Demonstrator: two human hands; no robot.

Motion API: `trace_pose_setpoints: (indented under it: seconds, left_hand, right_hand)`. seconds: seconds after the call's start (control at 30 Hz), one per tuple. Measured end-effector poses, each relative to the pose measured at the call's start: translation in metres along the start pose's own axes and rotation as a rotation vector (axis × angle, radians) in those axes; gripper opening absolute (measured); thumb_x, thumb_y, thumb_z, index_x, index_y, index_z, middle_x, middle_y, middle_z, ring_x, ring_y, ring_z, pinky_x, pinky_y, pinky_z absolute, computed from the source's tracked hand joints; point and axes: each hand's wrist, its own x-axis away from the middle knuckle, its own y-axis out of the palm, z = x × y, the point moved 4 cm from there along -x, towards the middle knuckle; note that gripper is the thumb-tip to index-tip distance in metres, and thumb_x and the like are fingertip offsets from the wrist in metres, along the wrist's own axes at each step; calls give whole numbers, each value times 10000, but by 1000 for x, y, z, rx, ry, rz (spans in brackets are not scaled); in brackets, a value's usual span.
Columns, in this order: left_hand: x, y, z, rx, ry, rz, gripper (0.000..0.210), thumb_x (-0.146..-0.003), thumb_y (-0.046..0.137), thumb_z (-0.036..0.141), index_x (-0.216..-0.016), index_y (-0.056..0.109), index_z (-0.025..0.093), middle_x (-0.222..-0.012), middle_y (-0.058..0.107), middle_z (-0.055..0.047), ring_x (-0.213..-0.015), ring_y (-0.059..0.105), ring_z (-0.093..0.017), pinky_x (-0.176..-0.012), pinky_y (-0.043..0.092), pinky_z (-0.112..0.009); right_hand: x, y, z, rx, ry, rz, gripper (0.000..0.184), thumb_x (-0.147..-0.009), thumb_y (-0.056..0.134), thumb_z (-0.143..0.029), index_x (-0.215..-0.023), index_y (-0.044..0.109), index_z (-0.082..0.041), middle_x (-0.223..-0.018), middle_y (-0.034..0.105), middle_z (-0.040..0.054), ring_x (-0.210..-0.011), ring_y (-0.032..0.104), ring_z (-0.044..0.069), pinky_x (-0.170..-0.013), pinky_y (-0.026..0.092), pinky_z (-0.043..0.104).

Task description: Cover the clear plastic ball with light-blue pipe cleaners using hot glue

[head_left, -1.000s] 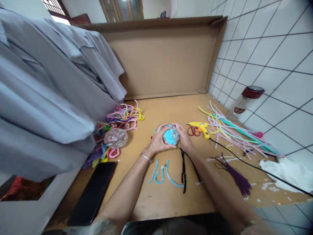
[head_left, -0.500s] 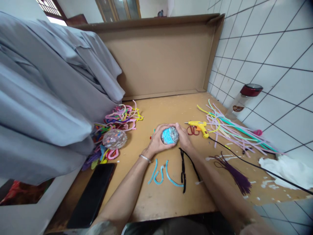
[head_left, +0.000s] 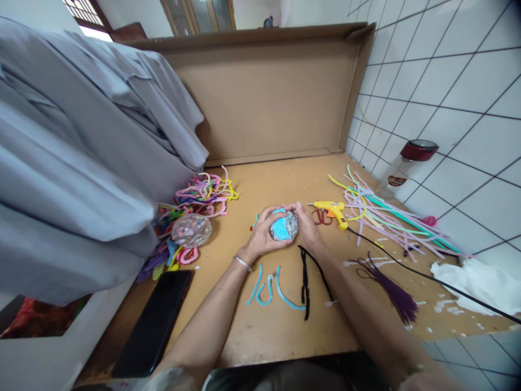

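Between my two hands is a small round piece (head_left: 281, 228), its left part covered with bright blue fuzzy strips and its right part mottled silver-grey. My left hand (head_left: 261, 233) wraps its left side, with the thumb below and the fingers over the top. Against its upper right side presses my right hand (head_left: 306, 225), closed around that edge. On the table below lie several loose blue pipe cleaner pieces (head_left: 264, 293). Black pipe cleaner lengths (head_left: 305, 288) lie beside them, near my right forearm. Small red and green bits are partly hidden behind my left hand.
At right are a corded yellow glue gun (head_left: 330, 209), red-handled scissors (head_left: 322, 217), long pipe cleaners (head_left: 391, 217), a purple tassel (head_left: 393, 296) and a lidded jar (head_left: 407, 165). Left: a phone (head_left: 154, 323), a clear round container (head_left: 191, 230) and tangled pipe cleaners (head_left: 203, 190).
The round piece has turned slightly in my hands, with more blue showing at its top. My left fingers have shifted over its upper edge; the table items stay put.
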Motion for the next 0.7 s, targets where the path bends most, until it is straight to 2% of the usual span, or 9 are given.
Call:
trace_pose_setpoints:
  seconds: [0.17, 0.3, 0.47, 0.7]
  left_hand:
    - [2, 3, 3, -84, 39, -37, 688, -705, 844, 401, -1315, 565, 245, -1385, 473, -146, -1305, 504, -323, -1093, 448, -514]
    - [4, 4, 4, -116, 86, -35, 695, -697, 851, 406, -1313, 572, 241, -1413, 429, -151, -1314, 483, -326, -1079, 459, -517]
    - [5, 6, 10, -155, 150, -49, 712, -694, 861, 383, -1332, 569, 265, -1424, 402, -141, -1312, 475, -329, -1067, 468, -515]
    - [5, 7, 10, -175, 118, -70, 703, -678, 869, 395, -1313, 594, 273, -1425, 384, -137, -1316, 468, -333, -1059, 478, -504]
  right_hand:
    - [0, 0, 0, -30, 132, 29, 346, -617, 810, -509, -787, 681, -236, -806, 668, -13, -816, 610, 174, -788, 486, 302]
    - [-1, 0, -3, -23, 193, -5, 301, -560, 830, -374, -768, 667, -230, -772, 650, -34, -769, 603, 154, -745, 479, 288]
    - [-7, -3, -4, 6, 242, -22, 246, -534, 809, -327, -678, 646, -211, -676, 615, -44, -676, 562, 124, -681, 454, 271]
    - [-11, -3, -2, -14, 283, 3, 238, -503, 789, -332, -622, 623, -209, -624, 610, -44, -628, 543, 120, -622, 445, 263]
